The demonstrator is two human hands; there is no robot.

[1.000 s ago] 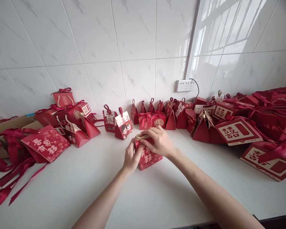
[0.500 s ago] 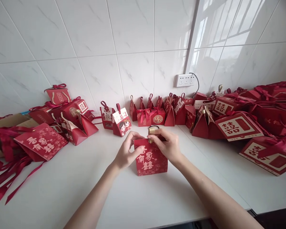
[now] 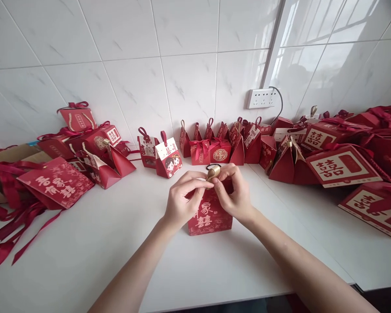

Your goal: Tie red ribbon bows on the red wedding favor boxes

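Observation:
Upright on the white counter stands a red gift box [image 3: 211,221] with pale Chinese characters on its front. A gold ribbon [image 3: 214,171] rises in a loop from its top. My left hand [image 3: 183,200] comes in from the left, its thumb and fingertips pinched on the ribbon. From the other side my right hand [image 3: 237,193] pinches the same ribbon, thumb toward me. The hands cover the box's upper edge and part of its lettering. A thin black loop [image 3: 213,165] shows just behind the ribbon.
Two small boxes with red loops, one a cartoon-couple box [image 3: 169,158], stand behind my left hand. A row of red boxes [image 3: 220,152] lines the tiled wall. More boxes [image 3: 345,165] are piled at right. Loose red ribbons [image 3: 6,230] hang at left. A power strip [image 3: 262,98] is on the wall.
My left hand has moved from the box's upper left side to the gold ribbon, meeting my right fingers. The ribbon now forms a rounded loop. The view has shifted slightly.

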